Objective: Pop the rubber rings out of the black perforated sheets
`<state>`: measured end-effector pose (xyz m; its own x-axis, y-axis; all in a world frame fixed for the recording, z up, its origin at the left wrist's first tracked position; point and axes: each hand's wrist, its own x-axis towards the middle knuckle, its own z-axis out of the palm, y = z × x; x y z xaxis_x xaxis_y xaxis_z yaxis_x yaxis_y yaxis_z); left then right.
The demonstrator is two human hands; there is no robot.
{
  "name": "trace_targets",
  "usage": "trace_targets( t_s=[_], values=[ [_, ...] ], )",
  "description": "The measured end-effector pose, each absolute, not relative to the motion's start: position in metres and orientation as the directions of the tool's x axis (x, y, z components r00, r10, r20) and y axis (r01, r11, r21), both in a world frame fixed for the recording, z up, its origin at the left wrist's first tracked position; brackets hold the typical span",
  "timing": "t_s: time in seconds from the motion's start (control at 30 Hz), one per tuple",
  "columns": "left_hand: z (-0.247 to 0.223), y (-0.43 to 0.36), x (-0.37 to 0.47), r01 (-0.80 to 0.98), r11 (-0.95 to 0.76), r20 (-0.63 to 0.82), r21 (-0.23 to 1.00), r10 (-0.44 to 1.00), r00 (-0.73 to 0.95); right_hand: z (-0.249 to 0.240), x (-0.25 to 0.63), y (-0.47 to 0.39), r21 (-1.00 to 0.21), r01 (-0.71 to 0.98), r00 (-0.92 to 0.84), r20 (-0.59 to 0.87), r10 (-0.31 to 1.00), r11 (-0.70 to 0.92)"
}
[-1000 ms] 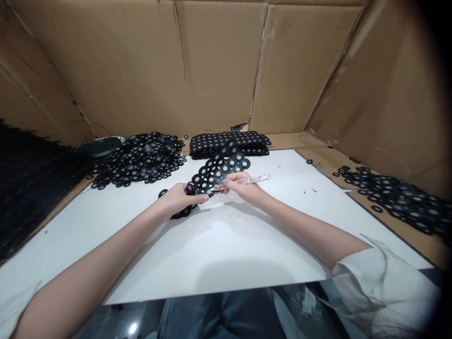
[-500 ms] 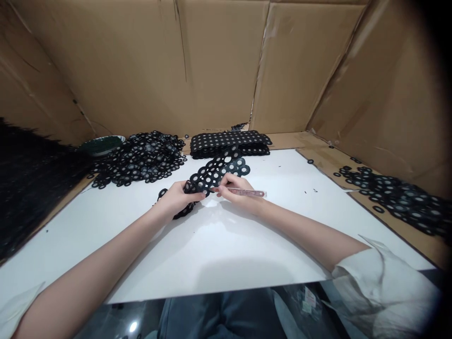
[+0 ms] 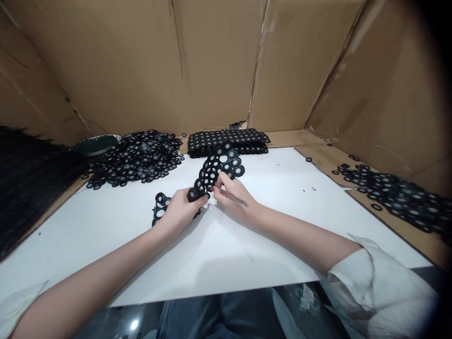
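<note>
A strip of joined black rings (image 3: 215,170) rises from the white board between my hands, with pale centres showing in the rings. My left hand (image 3: 181,207) is closed on the strip's lower part, thumb pressing on top. Another part of the ringed piece (image 3: 160,207) sticks out left of that hand. In my right hand (image 3: 233,195) is a slim tool with a clear pinkish handle (image 3: 237,199), pinched between thumb and fingers. Its tip is at the rings beside my left thumb, too small to make out.
A heap of loose black rings (image 3: 137,157) lies at the back left, beside a shallow dish (image 3: 95,145). Behind the strip sits a folded ringed panel (image 3: 228,137). More rings (image 3: 406,197) are spread on cardboard at the right. Black fringe-like material (image 3: 31,183) stands far left. Cardboard walls (image 3: 212,66) surround the board.
The strip stands more upright and has turned in my left hand, and more of it shows at left. My right hand has tilted, swinging the tool's handle end down and towards me.
</note>
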<state>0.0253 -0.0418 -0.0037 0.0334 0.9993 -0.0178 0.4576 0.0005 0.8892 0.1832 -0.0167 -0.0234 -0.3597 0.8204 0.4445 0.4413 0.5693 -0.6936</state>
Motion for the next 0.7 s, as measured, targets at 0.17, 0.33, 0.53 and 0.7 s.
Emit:
trace_targets(
  t_s=[0.17, 0.33, 0.53, 0.7],
  values=[
    [0.01, -0.044, 0.026, 0.436, 0.073, -0.093, 0.897, 0.995, 0.025, -0.02, 0.192, -0.011, -0.774, 0.396, -0.347, 0.372, 0.861, 0.494],
    [0.009, -0.041, 0.024, 0.351, 0.121, -0.115, 0.929, 0.993, -0.038, -0.017, 0.192, -0.005, -0.921, 0.077, -0.301, 0.344, 0.889, 0.383],
    [0.001, -0.038, 0.022, 0.223, 0.052, -0.049, 0.973, 0.999, -0.018, -0.017, 0.184, -0.008, -0.939, 0.002, -0.238, 0.332, 0.913, 0.343],
    [0.002, -0.037, 0.021, 0.152, 0.104, -0.108, 0.983, 0.994, 0.015, -0.016, 0.183, -0.017, -0.921, 0.062, -0.234, 0.361, 0.902, 0.385]
  ],
)
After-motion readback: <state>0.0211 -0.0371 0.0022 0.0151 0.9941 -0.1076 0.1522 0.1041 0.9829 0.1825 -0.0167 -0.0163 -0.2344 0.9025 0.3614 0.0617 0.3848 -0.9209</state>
